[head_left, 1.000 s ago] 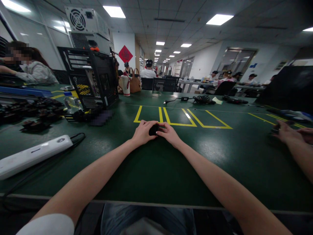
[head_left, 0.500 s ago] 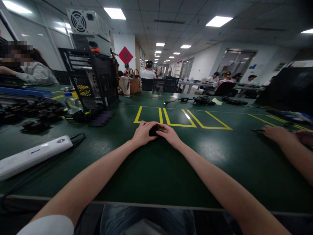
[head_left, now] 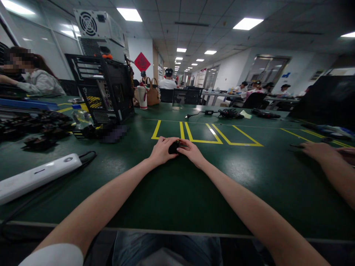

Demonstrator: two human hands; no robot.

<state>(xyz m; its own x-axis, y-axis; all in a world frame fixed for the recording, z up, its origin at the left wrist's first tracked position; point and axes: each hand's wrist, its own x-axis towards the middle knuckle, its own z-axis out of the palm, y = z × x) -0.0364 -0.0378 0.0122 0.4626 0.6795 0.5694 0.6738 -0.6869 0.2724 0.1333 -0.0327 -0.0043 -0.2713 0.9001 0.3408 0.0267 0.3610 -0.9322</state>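
Between my two hands is a small black rounded object (head_left: 173,147), partly covered by fingers, so its exact kind does not show. My left hand (head_left: 162,150) curls round its left and far side. The fingertips of my right hand (head_left: 191,152) press against its right side. Both hands rest low over the green table (head_left: 177,192), just in front of the yellow tape outlines (head_left: 199,141).
On the left stand an open black computer case (head_left: 104,88) with power supplies (head_left: 98,27) on top, black parts (head_left: 41,127) and a white power strip (head_left: 41,177). Cables (head_left: 229,113) lie at the back. Another person's hand (head_left: 318,151) works at the right.
My hands and the black object stay almost in place. The co-worker's hand at the right has shifted slightly to the right.
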